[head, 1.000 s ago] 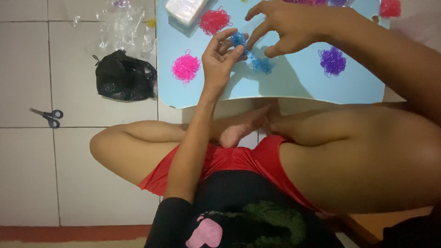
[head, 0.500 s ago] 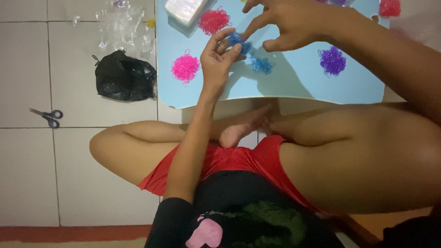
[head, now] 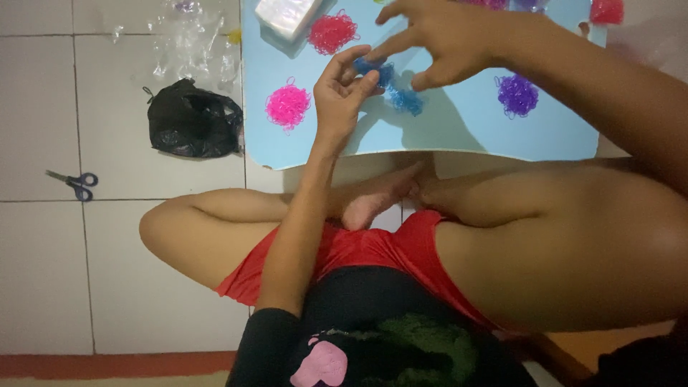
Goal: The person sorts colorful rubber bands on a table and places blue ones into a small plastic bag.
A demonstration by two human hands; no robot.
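1. The light blue bench [head: 459,136] runs off the picture's top edge, so its far side is unseen.
2. At that top edge, a clear wrapped box [head: 287,16], a red pile [head: 606,10] at the far right corner and a purple pile [head: 530,3] (barely a sliver) are cut off.
3. The blue bands [head: 376,72] are partly covered by the left hand's [head: 342,97] fingertips; single bands are too small to tell apart.
4. The right hand [head: 448,43] shadows the bench beneath it.
5. Crumpled clear plastic [head: 190,43] on the floor is blurred.
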